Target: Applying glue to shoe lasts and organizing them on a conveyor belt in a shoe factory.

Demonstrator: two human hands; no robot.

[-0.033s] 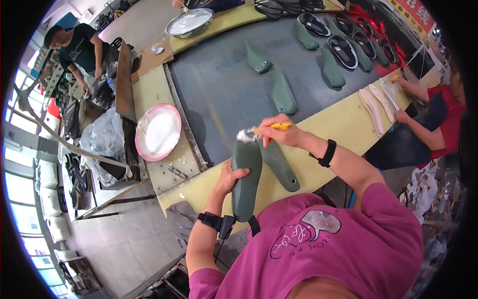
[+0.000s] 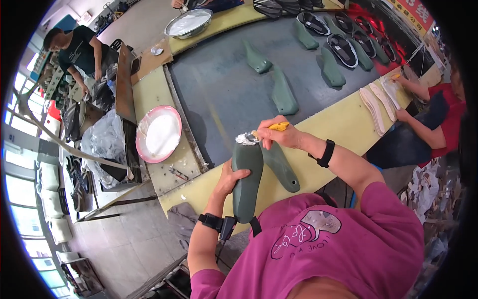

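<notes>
My left hand (image 2: pixel 231 177) is wrapped round the side of a green shoe last (image 2: pixel 248 179), its thumb across the sole face. The last is held up over the bench's near edge, heel part toward my body. In my right hand (image 2: pixel 281 133) is a yellow-handled brush (image 2: pixel 278 126), pinched between the fingers. Its bristles lie against the far end of the last, where a thick white paste (image 2: pixel 245 139) covers the tip. A second green shoe last (image 2: pixel 282 169), with a hole in its near end, lies on the bench just right of the held one.
A pink-rimmed basin (image 2: pixel 141 130) of white paste stands on the left. Two green lasts (image 2: pixel 284 94) rest on the grey belt (image 2: pixel 209 74), with several lasts and shoe uppers (image 2: pixel 342 50) farther right. A red-sleeved person (image 2: pixel 438 119) works beside pale soles (image 2: pixel 371 110). Pliers (image 2: pixel 178 173) lie near the basin.
The brush has shifted slightly left and down over the last's far end. The white paste there looks spread wider across the tip. My left hand keeps its hold.
</notes>
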